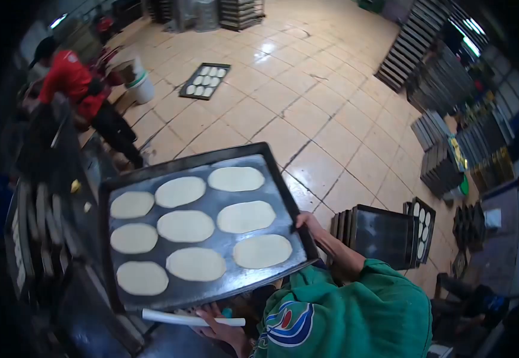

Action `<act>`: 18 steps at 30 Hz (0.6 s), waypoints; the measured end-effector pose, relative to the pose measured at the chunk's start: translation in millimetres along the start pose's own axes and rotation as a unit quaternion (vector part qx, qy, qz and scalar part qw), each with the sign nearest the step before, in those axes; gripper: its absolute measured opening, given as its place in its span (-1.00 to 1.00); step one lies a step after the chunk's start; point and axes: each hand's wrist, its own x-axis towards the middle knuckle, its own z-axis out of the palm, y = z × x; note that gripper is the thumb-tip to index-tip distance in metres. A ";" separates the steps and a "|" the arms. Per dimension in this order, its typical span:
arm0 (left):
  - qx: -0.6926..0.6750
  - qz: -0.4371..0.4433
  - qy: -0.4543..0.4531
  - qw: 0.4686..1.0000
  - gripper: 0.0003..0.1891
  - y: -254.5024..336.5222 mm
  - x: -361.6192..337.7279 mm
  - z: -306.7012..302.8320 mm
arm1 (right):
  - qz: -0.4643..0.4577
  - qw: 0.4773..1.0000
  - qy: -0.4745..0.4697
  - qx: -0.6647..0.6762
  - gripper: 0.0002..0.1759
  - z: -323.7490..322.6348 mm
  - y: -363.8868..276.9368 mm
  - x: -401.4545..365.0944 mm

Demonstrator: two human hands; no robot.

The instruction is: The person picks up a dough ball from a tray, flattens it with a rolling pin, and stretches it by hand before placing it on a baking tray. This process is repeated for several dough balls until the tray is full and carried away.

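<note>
As right hand [307, 221] clamps dough tray [223, 240] at side, left hand [215, 329] meets white rod [167, 317], grip unclear; apparent carry calls for level handling.

A green shirt [355, 310] is hanging in loose creases. Its emblem [289, 323] is showing white and blue curves sweeping around a red oval [286, 318]. Above and right of the emblem, a green sleeve [385, 277] is leaving the forearm [342, 252] bare.

Up ahead, the tiled floor [319, 137] gleamed; a tray [219, 82] of dough [206, 80] lay flat on it, a white bucket [142, 90] standing just to its left.
</note>
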 end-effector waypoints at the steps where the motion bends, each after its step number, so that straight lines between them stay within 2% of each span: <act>1: 0.028 -0.002 -0.043 0.999 -0.34 -9.1 8.1 3.7 | 0.011 0.998 0.039 0.044 -0.81 -4.9 -14.6 -18.7; 2: 0.055 -0.003 -0.086 0.995 -0.39 -16.8 15.9 7.5 | 0.021 0.992 0.081 0.092 -0.82 -1.7 -33.0 -36.0; 3: 0.193 0.043 -0.062 0.978 -0.47 -0.1 17.5 52.4 | 0.115 0.972 0.084 0.187 -0.86 -35.6 11.5 -3.7; 5: 0.235 0.035 -0.086 0.968 -0.53 -57.3 32.3 110.4 | 0.080 0.963 0.117 0.228 -0.91 -102.1 -45.5 32.5; 6: 0.224 0.017 -0.072 0.972 -0.58 -94.6 39.6 136.3 | 0.040 0.967 0.150 0.200 -0.94 -144.5 -76.0 59.7; 7: 0.217 -0.002 -0.107 0.970 -0.60 -130.4 54.3 133.6 | 0.016 0.966 0.184 0.180 -0.95 -182.1 -81.3 79.5; 8: 0.241 -0.011 -0.090 0.966 -0.61 -161.0 59.0 142.9 | -0.003 0.956 0.209 0.204 -0.94 -228.3 -71.3 118.6; 9: 0.270 -0.014 -0.073 0.960 -0.62 -182.1 68.9 150.9 | 0.001 0.955 0.205 0.213 -0.94 -250.1 -74.6 155.1; 10: 0.281 -0.003 -0.073 0.957 -0.62 -197.5 76.8 153.2 | -0.031 0.940 0.266 0.211 -0.94 -264.4 -76.9 195.1; 11: 0.303 -0.039 -0.099 0.947 -0.62 -212.6 78.4 152.0 | -0.063 0.920 0.329 0.203 -0.93 -275.2 -84.5 229.0; 12: 0.323 -0.077 -0.122 0.935 -0.62 -228.1 77.7 162.1 | -0.023 0.907 0.377 0.184 -0.91 -277.3 -107.4 254.2; 13: 0.533 -0.153 -0.083 0.828 -0.36 -222.1 64.2 185.3 | -0.017 0.910 0.372 0.184 -0.91 -292.0 -114.8 290.1; 14: 0.709 -0.224 -0.037 0.668 -0.08 -210.6 46.8 210.0 | -0.035 0.889 0.415 0.193 -0.93 -313.1 -109.3 329.9; 15: 0.713 -0.224 -0.029 0.664 -0.08 -219.2 44.8 220.6 | -0.051 0.864 0.457 0.203 -0.92 -331.0 -100.8 366.8; 16: 0.696 -0.252 -0.036 0.671 -0.13 -226.7 40.1 224.7 | -0.042 0.865 0.455 0.205 -0.92 -345.5 -98.9 398.1; 18: 0.662 -0.306 -0.052 0.682 -0.24 -242.9 30.4 222.1 | -0.007 0.822 0.516 0.242 -0.97 -375.5 -81.8 456.3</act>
